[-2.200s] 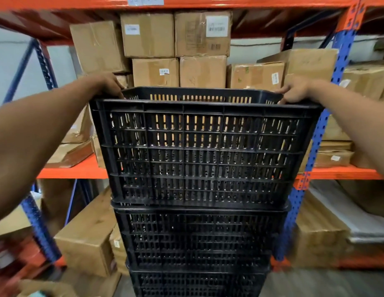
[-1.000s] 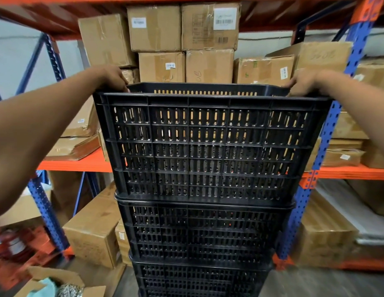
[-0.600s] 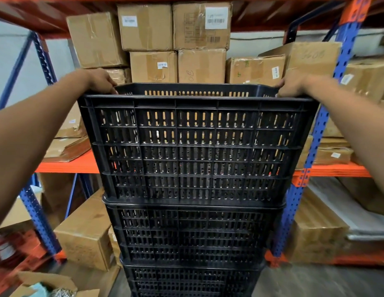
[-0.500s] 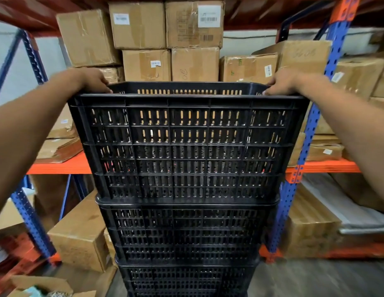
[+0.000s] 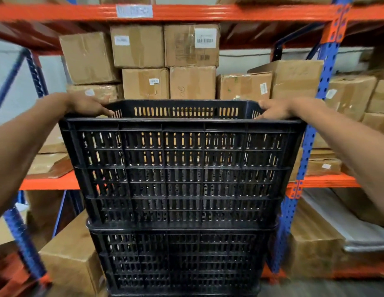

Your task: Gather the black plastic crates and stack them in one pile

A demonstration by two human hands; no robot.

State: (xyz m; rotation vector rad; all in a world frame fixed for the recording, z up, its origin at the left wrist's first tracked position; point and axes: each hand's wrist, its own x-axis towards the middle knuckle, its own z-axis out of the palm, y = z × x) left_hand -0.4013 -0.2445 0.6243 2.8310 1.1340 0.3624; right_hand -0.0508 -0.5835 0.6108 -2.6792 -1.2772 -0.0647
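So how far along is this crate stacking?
A pile exists: the top crate sits on a lower crate. In hand: the left hand and right hand grip its rim. No loose crates show, so what remains is unclear.

Both bare arms reached forward and slightly upward, spread wide apart and nearly straight at the elbows. The left hand [image 5: 88,105] lay palm down, its fingers [image 5: 105,111] extended and curled over an edge. The right hand [image 5: 273,109] mirrored it at the same height, knuckles up, fingers [image 5: 262,103] folded down in a grip. Both wrists stayed roughly level.
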